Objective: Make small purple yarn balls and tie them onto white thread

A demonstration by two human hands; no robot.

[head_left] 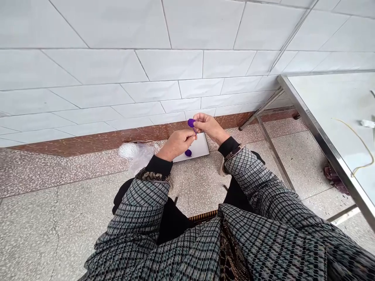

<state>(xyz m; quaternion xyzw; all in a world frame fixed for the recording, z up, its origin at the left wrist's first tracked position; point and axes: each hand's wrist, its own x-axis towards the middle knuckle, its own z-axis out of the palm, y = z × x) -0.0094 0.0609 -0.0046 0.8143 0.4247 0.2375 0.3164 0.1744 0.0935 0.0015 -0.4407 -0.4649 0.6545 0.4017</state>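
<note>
My right hand point(208, 125) pinches a small round purple crocheted piece point(191, 123) held up in front of me. My left hand point(177, 143) is closed just below and left of it, fingers pinched near a thin purple strand that runs down from the piece. A second small purple piece point(188, 153) lies below on a white board point(199, 148) on the floor by the wall. Both arms wear a grey checked jacket with black cuffs.
A clear plastic bag with white yarn point(135, 151) lies on the speckled floor to the left of the board. A metal-framed table point(328, 144) with a yellow thread point(363, 146) on its top stands at the right. A white tiled wall point(117, 70) rises ahead.
</note>
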